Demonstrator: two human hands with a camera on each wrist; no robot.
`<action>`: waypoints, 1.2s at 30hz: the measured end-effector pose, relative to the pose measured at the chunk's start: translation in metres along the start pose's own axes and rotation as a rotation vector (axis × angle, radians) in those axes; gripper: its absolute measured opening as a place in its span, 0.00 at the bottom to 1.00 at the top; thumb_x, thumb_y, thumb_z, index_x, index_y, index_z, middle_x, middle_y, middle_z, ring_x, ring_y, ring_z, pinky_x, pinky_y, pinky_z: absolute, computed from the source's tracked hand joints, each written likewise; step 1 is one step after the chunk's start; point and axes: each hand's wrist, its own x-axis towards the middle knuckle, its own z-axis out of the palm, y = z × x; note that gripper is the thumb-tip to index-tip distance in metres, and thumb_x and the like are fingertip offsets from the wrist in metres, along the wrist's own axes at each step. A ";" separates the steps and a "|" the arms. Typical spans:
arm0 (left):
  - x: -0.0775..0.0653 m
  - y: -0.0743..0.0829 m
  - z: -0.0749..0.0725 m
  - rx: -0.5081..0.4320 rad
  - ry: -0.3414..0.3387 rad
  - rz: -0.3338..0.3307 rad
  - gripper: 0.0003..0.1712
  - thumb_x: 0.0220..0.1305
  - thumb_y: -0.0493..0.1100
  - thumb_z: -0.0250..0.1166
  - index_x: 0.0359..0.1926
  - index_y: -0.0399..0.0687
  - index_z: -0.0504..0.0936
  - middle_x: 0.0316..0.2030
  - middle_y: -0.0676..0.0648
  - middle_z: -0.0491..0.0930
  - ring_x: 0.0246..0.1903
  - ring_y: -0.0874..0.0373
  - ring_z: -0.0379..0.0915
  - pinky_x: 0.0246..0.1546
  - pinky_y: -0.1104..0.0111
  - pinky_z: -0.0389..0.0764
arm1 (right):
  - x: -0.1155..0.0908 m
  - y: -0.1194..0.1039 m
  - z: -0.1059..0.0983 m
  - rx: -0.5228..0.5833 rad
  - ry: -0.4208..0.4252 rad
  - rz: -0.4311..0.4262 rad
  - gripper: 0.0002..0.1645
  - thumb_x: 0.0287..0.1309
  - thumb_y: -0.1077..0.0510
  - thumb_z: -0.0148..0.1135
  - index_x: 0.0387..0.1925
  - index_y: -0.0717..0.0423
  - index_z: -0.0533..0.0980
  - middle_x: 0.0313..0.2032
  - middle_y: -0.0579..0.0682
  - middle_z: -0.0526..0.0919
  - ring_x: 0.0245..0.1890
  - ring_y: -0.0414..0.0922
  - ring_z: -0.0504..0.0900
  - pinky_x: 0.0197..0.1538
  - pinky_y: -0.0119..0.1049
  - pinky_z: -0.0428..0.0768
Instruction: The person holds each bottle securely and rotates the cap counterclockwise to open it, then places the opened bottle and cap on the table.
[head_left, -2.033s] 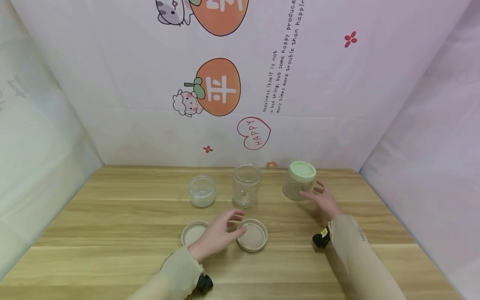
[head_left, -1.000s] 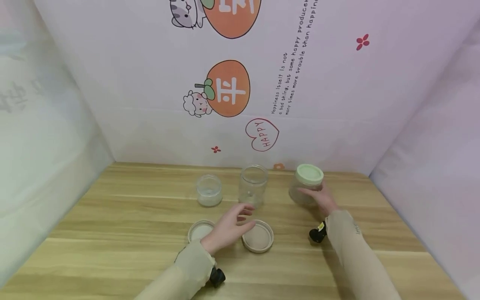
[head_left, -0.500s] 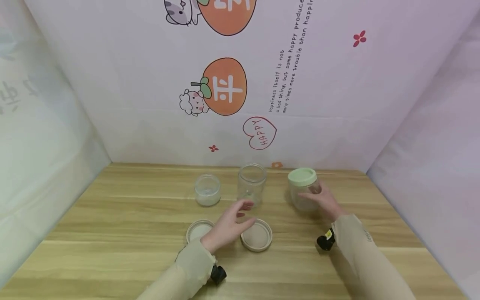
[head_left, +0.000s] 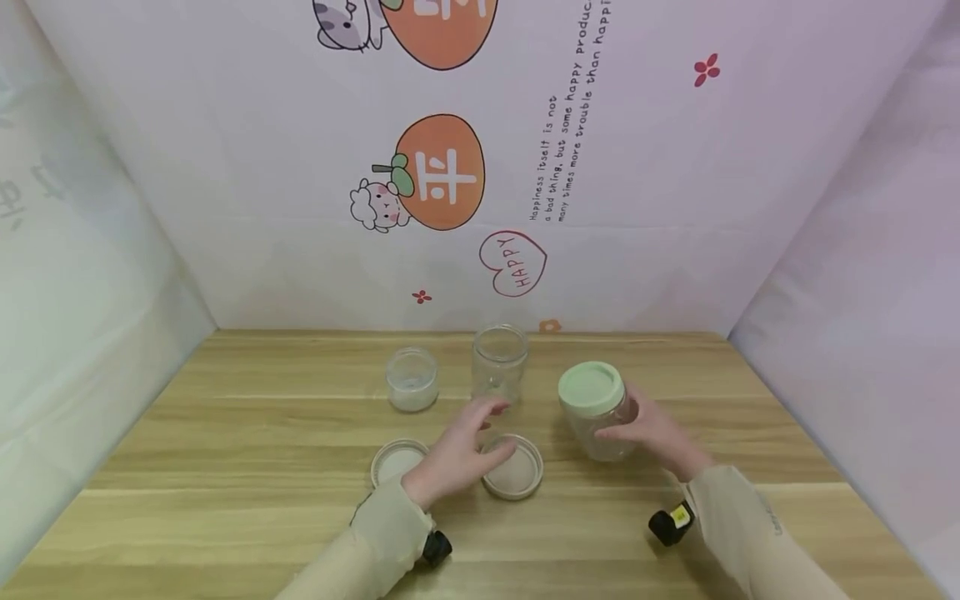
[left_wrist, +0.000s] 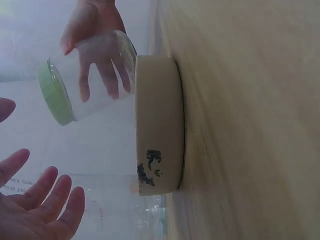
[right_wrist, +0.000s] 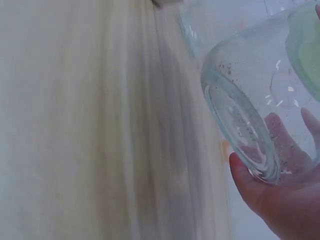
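Observation:
My right hand [head_left: 658, 433] grips a clear jar [head_left: 592, 435] with a pale green lid [head_left: 591, 388] on it. The jar tilts, its lid leaning left; in the right wrist view its round base [right_wrist: 240, 125] hangs clear of the wood. Through the glass, in the left wrist view, the fingers [left_wrist: 105, 75] show spread along the far side. My left hand [head_left: 456, 454] hovers with loosely bent fingers and nothing in them. Below it lie two beige-rimmed lids: the right lid [head_left: 513, 468] beside its thumb, the left lid [head_left: 393, 462] partly hidden behind the wrist.
A tall open glass jar [head_left: 500, 358] stands behind my left hand, and a short open jar [head_left: 412, 382] is left of it. The wooden table [head_left: 225, 467] meets a printed white cloth backdrop [head_left: 630, 275] at the back, with white cloth sides.
The right hand has closed around the green-lidded jar, lifted it and brought it nearer and slightly left, tilting it. The left hand has shifted slightly right, staying over the lids.

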 end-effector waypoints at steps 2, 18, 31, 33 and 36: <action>-0.001 0.001 0.000 0.089 -0.050 0.003 0.36 0.62 0.48 0.63 0.67 0.47 0.60 0.65 0.41 0.61 0.62 0.47 0.63 0.59 0.53 0.71 | -0.005 -0.002 0.005 -0.002 -0.008 -0.009 0.55 0.43 0.59 0.73 0.70 0.59 0.53 0.62 0.63 0.68 0.64 0.61 0.62 0.64 0.63 0.59; -0.014 0.020 0.004 0.363 -0.155 0.274 0.52 0.50 0.58 0.71 0.72 0.64 0.53 0.72 0.42 0.42 0.69 0.44 0.48 0.60 0.53 0.71 | -0.038 -0.014 0.040 -0.193 -0.076 -0.346 0.53 0.30 0.58 0.80 0.61 0.64 0.65 0.52 0.56 0.77 0.50 0.33 0.72 0.55 0.37 0.70; -0.017 0.026 0.004 0.340 -0.137 0.572 0.50 0.42 0.49 0.78 0.66 0.57 0.63 0.67 0.41 0.56 0.64 0.50 0.59 0.61 0.67 0.70 | -0.047 -0.038 0.065 -0.268 -0.179 -0.532 0.57 0.31 0.52 0.81 0.64 0.62 0.63 0.57 0.56 0.75 0.54 0.38 0.74 0.58 0.31 0.72; -0.015 0.026 0.001 0.296 -0.137 0.579 0.47 0.41 0.47 0.78 0.63 0.55 0.65 0.65 0.42 0.58 0.62 0.51 0.61 0.60 0.69 0.70 | -0.046 -0.041 0.068 -0.286 -0.155 -0.533 0.58 0.30 0.51 0.82 0.65 0.60 0.63 0.57 0.54 0.75 0.54 0.38 0.74 0.57 0.33 0.74; -0.015 0.025 -0.002 0.260 -0.139 0.597 0.45 0.41 0.46 0.79 0.61 0.53 0.66 0.64 0.42 0.60 0.61 0.52 0.63 0.60 0.70 0.69 | -0.045 -0.043 0.071 -0.323 -0.117 -0.547 0.59 0.28 0.50 0.82 0.65 0.57 0.63 0.57 0.52 0.76 0.53 0.39 0.74 0.54 0.36 0.76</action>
